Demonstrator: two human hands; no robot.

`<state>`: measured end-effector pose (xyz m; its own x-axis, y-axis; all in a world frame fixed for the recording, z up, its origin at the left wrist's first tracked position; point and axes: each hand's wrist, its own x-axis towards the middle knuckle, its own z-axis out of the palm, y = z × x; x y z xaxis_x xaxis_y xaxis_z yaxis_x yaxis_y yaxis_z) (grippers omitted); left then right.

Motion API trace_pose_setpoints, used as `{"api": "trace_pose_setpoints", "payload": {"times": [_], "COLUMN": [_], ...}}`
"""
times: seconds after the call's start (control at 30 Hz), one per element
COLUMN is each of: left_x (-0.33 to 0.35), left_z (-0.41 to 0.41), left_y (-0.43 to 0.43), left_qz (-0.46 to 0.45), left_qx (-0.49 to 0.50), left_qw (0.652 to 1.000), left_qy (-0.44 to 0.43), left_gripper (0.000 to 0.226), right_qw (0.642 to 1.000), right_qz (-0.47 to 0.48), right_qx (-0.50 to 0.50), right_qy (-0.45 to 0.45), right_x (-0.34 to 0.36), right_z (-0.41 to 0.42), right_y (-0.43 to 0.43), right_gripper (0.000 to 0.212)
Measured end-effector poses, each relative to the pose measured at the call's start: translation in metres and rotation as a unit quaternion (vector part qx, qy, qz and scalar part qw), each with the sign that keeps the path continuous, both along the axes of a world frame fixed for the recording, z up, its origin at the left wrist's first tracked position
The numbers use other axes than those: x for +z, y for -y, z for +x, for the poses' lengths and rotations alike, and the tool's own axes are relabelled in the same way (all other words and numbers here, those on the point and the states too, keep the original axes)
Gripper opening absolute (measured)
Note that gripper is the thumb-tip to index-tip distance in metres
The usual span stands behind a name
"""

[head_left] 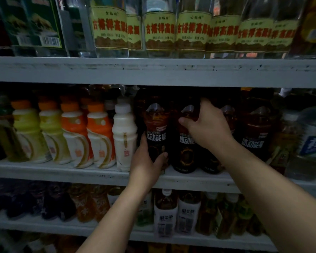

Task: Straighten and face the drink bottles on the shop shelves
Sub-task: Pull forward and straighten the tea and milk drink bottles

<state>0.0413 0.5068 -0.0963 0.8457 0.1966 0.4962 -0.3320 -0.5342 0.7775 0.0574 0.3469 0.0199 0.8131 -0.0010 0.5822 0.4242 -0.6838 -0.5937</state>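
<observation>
Since both hands work the white-painted middle shelf board [71, 171], the entry starts there. Item one: dark amber plastic drink bottle with black label [157, 130], standing at the shelf's front edge, lettering forward. The left hand [147, 162] holds it low, thumb across the front and fingers wrapped round the far side; a grip near the base probably serves to twist or slide the bottle without tipping it. Item two: neighbouring dark amber bottle [186, 148], touching the first, label also forward but partly hidden. The right hand [208, 128] is closed round its shoulder, thumb in front and fingers curled behind the neck, likely to draw it upright into line. Item three: further dark bottle of the same brand [254, 132], just right, untouched. Left of the group: white opaque milk-drink bottle [124, 137], then orange-capped yellow and orange bottles [98, 134], leaning a little unevenly. Above: clear glass bottles with yellow-green labels [159, 31], overlapping, several pushed back. Below: tea bottles with white labels [165, 214]. Judgement: facing is under way on the dark row; other rows appear not yet tidied.
</observation>
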Motion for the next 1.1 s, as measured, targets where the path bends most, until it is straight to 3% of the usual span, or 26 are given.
{"api": "trace_pose_setpoints", "payload": {"times": [0.13,0.23,0.33,0.43,0.57,0.63,0.7,0.77,0.87,0.97,1.1], "left_x": [-0.004,-0.013,-0.022,-0.025,-0.016,-0.012,-0.01,-0.01,-0.013,-0.014,-0.014], "left_z": [-0.007,-0.019,-0.033,-0.042,-0.037,-0.032,-0.028,-0.025,-0.027,-0.031,-0.037], "left_y": [0.001,-0.006,-0.024,-0.045,-0.055,-0.051,-0.047,-0.044,-0.046,-0.059,-0.077], "left_qz": [0.004,0.034,0.045,0.032,0.014,0.027,0.031,0.032,0.022,0.058,0.097], "left_qx": [-0.008,-0.016,0.052,0.171,0.263,0.26,0.273,0.282,0.228,0.156,0.165], "left_qw": [1.0,0.999,0.997,0.983,0.964,0.964,0.961,0.959,0.973,0.986,0.981], "left_qy": [-0.015,0.019,0.034,0.053,0.044,0.044,0.017,0.0,0.006,0.002,0.038], "left_gripper": [0.083,0.073,0.046,0.028,0.054,0.066,0.071,0.07,0.062,0.057,0.043], "right_qw": [1.0,0.999,0.983,0.97,0.977,0.978,0.975,0.967,0.953,0.927,0.934], "right_qz": [-0.007,0.0,-0.03,-0.024,-0.063,-0.098,-0.149,-0.189,-0.265,-0.352,-0.338], "right_qx": [-0.002,-0.043,-0.097,0.031,0.164,0.175,0.165,0.169,0.143,0.101,0.065], "right_qy": [-0.012,0.017,0.151,0.239,0.118,0.055,0.005,-0.032,-0.042,-0.078,-0.092], "right_x": [0.003,-0.003,-0.025,-0.037,-0.008,0.011,0.027,0.037,0.047,0.053,0.058], "right_z": [-0.005,-0.014,-0.032,-0.041,-0.03,-0.019,-0.011,-0.005,0.0,0.0,-0.002], "right_y": [-0.001,-0.005,-0.023,-0.05,-0.093,-0.112,-0.127,-0.137,-0.144,-0.145,-0.153], "right_gripper": [0.032,0.032,0.047,0.035,0.043,0.05,0.041,0.021,0.016,0.023,0.036]}}
